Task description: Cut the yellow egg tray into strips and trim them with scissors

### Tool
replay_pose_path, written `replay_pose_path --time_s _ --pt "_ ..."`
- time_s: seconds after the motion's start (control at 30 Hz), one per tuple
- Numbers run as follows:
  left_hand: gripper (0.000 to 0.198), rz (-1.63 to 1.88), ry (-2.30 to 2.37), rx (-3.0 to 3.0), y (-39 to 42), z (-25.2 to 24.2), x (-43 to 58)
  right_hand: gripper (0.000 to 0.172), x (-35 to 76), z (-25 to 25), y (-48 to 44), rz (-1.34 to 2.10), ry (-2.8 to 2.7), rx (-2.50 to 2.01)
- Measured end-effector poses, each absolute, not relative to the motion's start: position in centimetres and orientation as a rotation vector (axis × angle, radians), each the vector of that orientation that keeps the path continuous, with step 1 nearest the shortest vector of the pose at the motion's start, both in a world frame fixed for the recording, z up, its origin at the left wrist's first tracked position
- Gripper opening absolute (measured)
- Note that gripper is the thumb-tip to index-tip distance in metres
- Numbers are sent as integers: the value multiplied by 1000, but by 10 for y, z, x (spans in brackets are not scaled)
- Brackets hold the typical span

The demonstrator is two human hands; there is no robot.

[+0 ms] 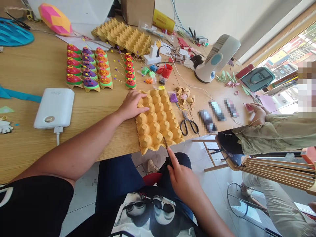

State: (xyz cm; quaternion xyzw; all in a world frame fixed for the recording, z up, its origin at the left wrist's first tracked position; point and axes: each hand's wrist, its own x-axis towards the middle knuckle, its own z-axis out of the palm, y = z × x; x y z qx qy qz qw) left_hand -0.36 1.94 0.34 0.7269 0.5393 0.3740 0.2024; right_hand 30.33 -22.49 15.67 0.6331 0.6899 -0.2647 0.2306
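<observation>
Far on your left a white power bank [54, 108] lies on the desk [32, 69] with its cord going off the near edge, and behind it the painted cups [89, 69] stand in neat rows. Your left hand [132, 105] is open and lies flat on the far left corner of the egg tray [158, 120], with the fingers spread over the bumps. The tray sits upside down at the near edge of the desk, and its near end sticks out a little over the edge. It looks light, dry and a bit stiff, but I think it will bend or tear if you push hard, so press on the tops of the bumps and hold it by the rim. Your right hand [181, 179] is closed around a thin blade [166, 144], and the tip touches the near rim of the tray. There is open room below the desk edge, over your lap, for this hand. Just right of the tray lie black scissors [189, 125], close enough to bump. Further right, the other person's hand [258, 113] rests on the desk, well apart from yours.
</observation>
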Motion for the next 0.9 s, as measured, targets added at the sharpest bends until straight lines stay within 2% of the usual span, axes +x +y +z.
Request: replay_pose_path --time_s 0.37,0.63,0.83,0.9 --pt "68 1055 1512 2055 23 -4 -7 76 286 146 -199 -687 1975 1762" --pt "69 1058 1510 2082 21 0 -4 80 321 165 -219 -843 2011 1784" --pt "69 1086 1503 2067 22 -2 -4 58 339 160 -220 -869 2242 1976" --pt "68 1091 1501 2061 22 -3 -4 57 337 151 -216 -792 2331 2046"
